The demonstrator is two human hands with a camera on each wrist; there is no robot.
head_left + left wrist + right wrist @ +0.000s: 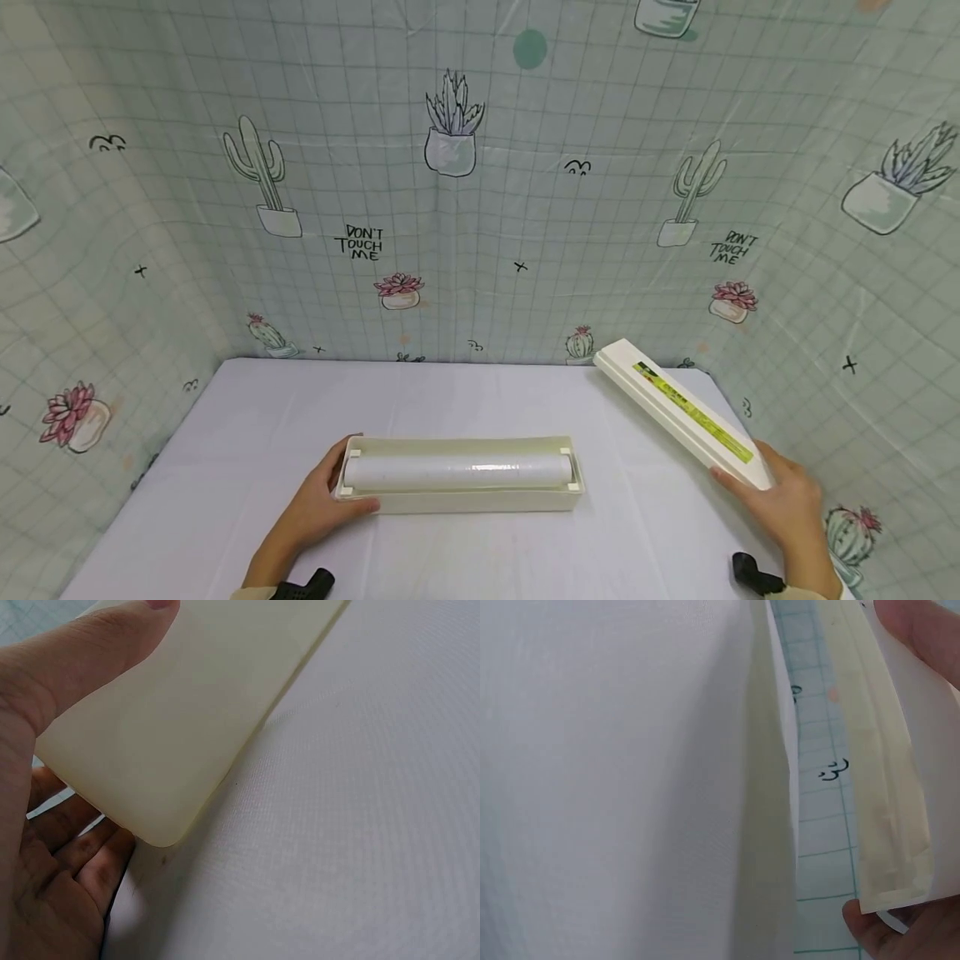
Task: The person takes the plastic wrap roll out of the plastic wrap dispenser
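Observation:
A cream plastic cling film box [480, 502] lies lengthwise on the table without its cover. Inside it rests a roll of clear cling film [457, 472]. My left hand [318, 504] grips the box's left end, thumb on the front wall and fingers round the back; the left wrist view shows the thumb [112, 656] against the box's smooth side [180, 735]. Off to the right, my right hand [787, 500] holds the long white lid [675, 408], marked by a yellow-green label, by its near end. The lid slants up and left, its underside edge [889, 787] showing in the right wrist view.
A white cloth covers the table [480, 558]. Behind and on both sides hangs a grid-patterned curtain [495, 208] printed with cacti and potted plants. Black wrist mounts [303, 586] sit at both wrists.

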